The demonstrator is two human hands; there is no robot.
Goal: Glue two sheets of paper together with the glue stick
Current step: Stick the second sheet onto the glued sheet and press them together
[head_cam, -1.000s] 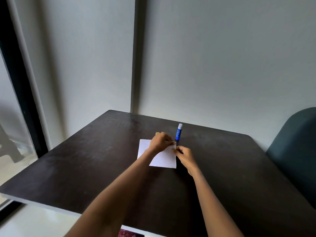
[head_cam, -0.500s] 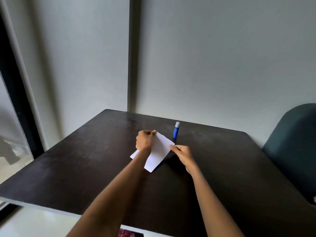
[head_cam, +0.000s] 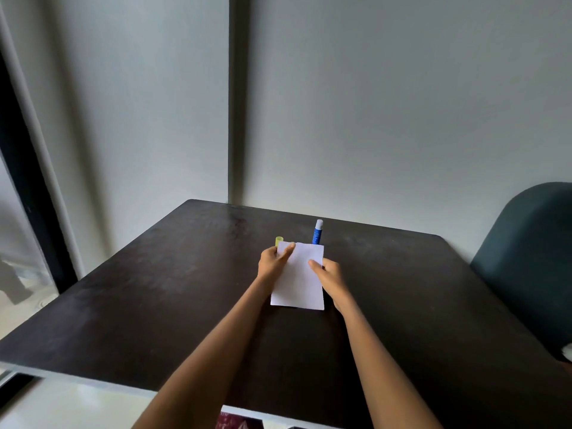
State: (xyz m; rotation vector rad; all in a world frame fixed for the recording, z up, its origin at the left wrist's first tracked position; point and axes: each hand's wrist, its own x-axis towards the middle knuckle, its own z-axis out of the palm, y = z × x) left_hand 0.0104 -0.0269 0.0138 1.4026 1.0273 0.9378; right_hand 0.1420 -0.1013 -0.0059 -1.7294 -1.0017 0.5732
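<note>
White paper (head_cam: 298, 281) is held up off the dark table (head_cam: 154, 298), tilted towards me, long side running away from me. I cannot tell whether it is one sheet or two. My left hand (head_cam: 274, 261) grips its upper left edge, thumb on top. My right hand (head_cam: 329, 275) pinches its right edge. A blue glue stick (head_cam: 318, 232) with a white top stands upright just beyond the paper, its base hidden by it. A small yellow cap (head_cam: 279, 241) sits on the table behind my left hand.
The table's far edge meets a grey wall. A dark teal chair (head_cam: 532, 267) stands at the right side. A dark window frame (head_cam: 28, 187) runs down the left. The table's near edge is white-trimmed.
The paper went from lying flat, to being lifted and turned, to being held upright lengthwise in both hands. The yellow cap has come into view behind my left hand.
</note>
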